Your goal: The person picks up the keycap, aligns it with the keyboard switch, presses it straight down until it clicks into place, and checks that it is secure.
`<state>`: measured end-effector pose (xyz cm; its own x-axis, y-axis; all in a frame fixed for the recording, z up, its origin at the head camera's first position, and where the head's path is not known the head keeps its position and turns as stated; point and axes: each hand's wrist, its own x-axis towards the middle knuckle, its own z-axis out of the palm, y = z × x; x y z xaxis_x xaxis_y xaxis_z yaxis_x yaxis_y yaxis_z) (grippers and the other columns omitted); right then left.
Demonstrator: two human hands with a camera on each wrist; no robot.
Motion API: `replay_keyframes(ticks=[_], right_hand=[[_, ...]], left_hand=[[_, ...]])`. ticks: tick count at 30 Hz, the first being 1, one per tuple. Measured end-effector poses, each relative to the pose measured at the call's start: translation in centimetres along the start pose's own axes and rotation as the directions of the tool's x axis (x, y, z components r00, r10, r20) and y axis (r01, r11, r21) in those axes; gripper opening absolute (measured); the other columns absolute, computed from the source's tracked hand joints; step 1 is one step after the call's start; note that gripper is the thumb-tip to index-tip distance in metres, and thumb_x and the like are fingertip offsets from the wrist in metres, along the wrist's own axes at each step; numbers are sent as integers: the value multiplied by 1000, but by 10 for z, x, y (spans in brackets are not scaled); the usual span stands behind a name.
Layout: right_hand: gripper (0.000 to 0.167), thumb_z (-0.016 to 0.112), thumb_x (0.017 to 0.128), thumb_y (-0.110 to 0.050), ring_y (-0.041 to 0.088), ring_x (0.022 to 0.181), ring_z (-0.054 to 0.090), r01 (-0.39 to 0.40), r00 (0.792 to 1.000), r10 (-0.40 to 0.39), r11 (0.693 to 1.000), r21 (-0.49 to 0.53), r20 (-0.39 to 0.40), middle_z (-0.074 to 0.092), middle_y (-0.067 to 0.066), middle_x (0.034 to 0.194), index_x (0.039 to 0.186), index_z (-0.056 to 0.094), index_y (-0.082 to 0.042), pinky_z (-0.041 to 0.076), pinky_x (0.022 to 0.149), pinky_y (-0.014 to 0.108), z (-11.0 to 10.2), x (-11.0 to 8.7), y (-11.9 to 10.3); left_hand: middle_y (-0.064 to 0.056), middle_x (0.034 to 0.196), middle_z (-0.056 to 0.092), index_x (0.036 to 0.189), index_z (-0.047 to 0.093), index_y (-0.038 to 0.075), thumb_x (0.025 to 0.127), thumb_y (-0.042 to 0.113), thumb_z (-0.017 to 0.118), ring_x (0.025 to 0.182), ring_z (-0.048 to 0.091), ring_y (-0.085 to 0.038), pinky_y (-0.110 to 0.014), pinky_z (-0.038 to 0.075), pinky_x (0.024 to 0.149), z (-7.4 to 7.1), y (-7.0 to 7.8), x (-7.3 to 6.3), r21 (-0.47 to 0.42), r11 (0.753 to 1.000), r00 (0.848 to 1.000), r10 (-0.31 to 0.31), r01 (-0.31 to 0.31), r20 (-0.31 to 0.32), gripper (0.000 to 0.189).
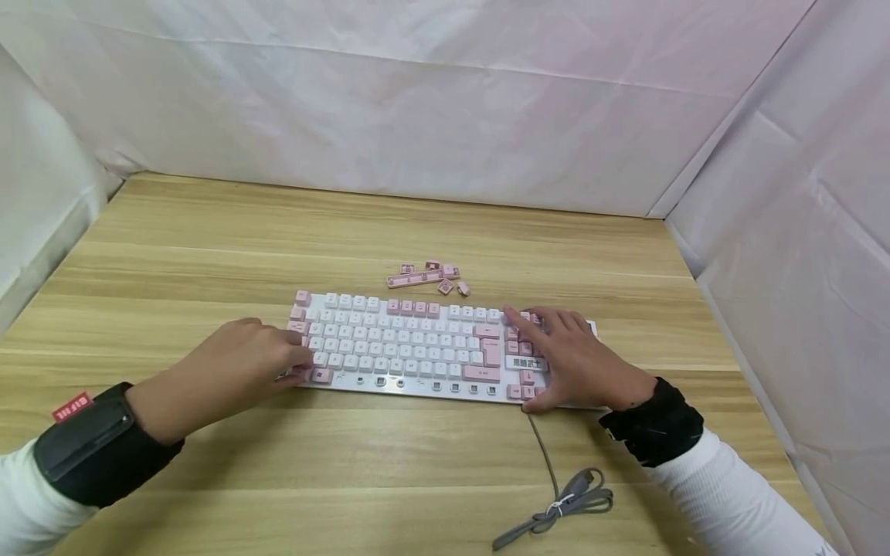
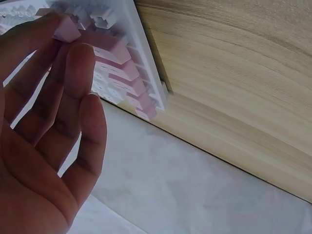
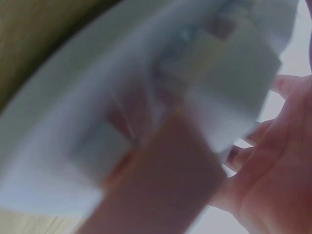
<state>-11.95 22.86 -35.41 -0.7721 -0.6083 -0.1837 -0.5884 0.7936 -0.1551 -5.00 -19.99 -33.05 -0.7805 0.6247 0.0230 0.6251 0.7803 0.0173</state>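
A white keyboard (image 1: 417,391) with white and pink keycaps lies before me. At its near left corner my left hand (image 1: 243,363) pinches a small pink keycap (image 2: 67,30) between thumb and index finger, close over the keys. A bare switch (image 2: 104,18) stands beside it in the left wrist view. The near row has several uncapped switches (image 1: 455,388). Across the keyboard's right end my right hand (image 1: 580,363) holds it, thumb at the near edge and fingers reaching to the far edge. The right wrist view is blurred, with pink and white keys close up.
Behind the keyboard lie several loose pink keycaps (image 1: 445,286) and a long pink spacebar (image 1: 410,279). A grey cable (image 1: 566,498), bundled with a white tie, lies in front on the right. White cloth (image 1: 417,100) walls the wooden table's (image 1: 278,479) back and sides.
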Motion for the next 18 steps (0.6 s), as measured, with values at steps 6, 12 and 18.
replay_keyframes(ticks=[6,12,18], right_hand=[[131,85,60,-68,41,142,30,4,1000,-4,1000,1,2,32,16,156,162,12,-32,24,114,64,0,0,0],[131,85,60,-69,41,142,30,4,1000,-4,1000,1,1,32,16,156,162,12,-32,24,114,64,0,0,0],[131,85,60,-69,41,141,31,10,1000,-10,1000,-2,-3,33,16,155,162,12,-31,25,114,64,0,0,1]], left_hand=[[10,68,61,76,72,19,77,17,86,55,42,-3,-30,43,54,1,1,0,13,1000,1000,1,-1,-16,14],[11,69,62,78,72,20,78,18,86,55,44,-1,-30,46,55,1,1,-1,-18,1000,1000,-6,6,-5,13],[11,68,59,75,72,21,77,16,86,56,41,-2,-27,44,54,1,1,0,-52,998,1000,-19,19,-11,16]])
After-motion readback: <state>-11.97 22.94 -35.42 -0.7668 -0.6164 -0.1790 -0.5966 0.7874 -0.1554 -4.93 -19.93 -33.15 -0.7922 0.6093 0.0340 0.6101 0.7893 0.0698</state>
